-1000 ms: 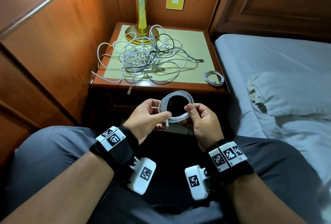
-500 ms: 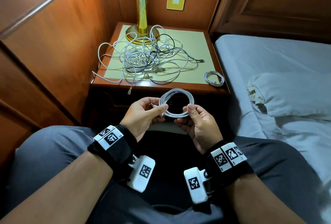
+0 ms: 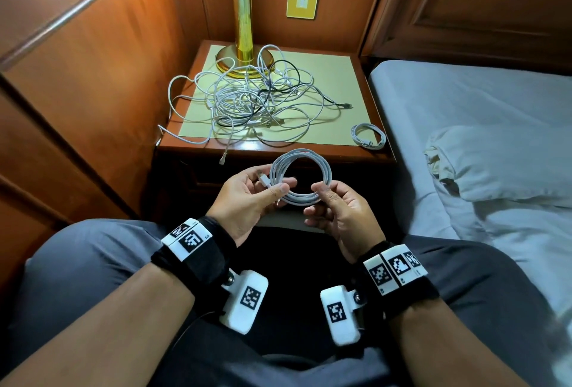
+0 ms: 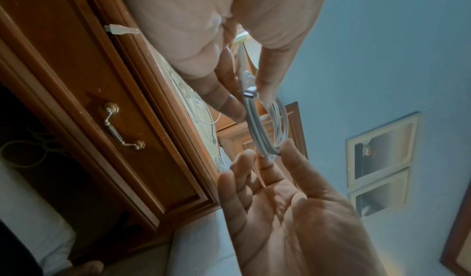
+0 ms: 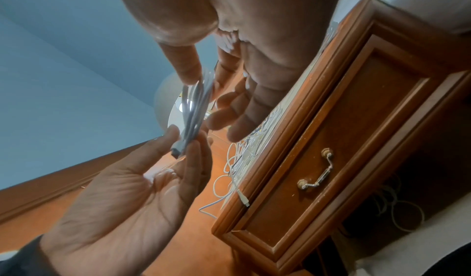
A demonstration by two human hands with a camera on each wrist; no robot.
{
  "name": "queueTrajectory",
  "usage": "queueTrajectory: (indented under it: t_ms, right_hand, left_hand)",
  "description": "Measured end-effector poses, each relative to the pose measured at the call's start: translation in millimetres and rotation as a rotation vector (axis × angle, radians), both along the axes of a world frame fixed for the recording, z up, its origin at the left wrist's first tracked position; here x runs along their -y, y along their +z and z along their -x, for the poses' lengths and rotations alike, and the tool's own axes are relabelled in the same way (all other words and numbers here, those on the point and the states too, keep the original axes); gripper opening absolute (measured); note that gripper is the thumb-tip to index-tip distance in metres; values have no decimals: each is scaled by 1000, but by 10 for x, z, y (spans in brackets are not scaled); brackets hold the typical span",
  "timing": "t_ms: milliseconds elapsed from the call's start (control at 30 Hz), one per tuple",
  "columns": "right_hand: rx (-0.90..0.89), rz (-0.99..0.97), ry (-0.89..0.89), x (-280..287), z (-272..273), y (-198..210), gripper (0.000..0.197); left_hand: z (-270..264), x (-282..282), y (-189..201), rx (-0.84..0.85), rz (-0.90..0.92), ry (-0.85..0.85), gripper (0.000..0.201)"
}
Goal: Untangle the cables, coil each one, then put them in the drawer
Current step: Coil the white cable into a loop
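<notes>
A person sits facing a wooden bedside cabinet, both hands raised in front of it. Between them is a round coil of white cable (image 3: 300, 176), held in the air just ahead of the cabinet's front edge. The left hand (image 3: 247, 200) pinches the coil's left side between thumb and forefinger, with the cable's USB plug (image 3: 263, 180) trapped under the thumb. The right hand (image 3: 340, 210) pinches the lower right of the coil between thumb and forefinger; its other fingers (image 4: 237, 171) are spread loose.

Compared with a second ago, the coil has risen a little and tilted flatter toward the camera, and the plug end, which hung down below the left thumb, now lies tucked along the loops. The winding looks finished, so this cable seems ready to be stowed.

On the cabinet's tabletop, a large tangle of white and black cables (image 3: 247, 101) spreads from the brass lamp base (image 3: 238, 61) at the back edge to the front edge, one end drooping over it. A small coiled white cable (image 3: 368, 136) lies at the front right corner. The wooden drawer with a metal handle (image 5: 316, 169) is shut and must be opened first. Most of the task remains.
</notes>
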State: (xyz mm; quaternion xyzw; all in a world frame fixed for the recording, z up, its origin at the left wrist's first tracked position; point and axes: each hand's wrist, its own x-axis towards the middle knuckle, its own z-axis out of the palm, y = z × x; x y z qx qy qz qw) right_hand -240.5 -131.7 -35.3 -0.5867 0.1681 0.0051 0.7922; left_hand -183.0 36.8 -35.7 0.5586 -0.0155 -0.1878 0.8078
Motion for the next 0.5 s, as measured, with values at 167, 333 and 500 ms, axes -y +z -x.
queueTrajectory:
  t_ms: [167,333,500]
  right_hand:
    - [35,189,14,43,-11,-41,28]
    - [20,153,-37,36,-23,-87,19]
    - [-11,42,-5,16,-31,-78,18]
  left_hand:
    - [-26,-10,-41,154,-237,-85,64]
    - [-22,-25,-19,245,-334,-210,61]
    - [-20,-31,10,134,-269,-136,55]
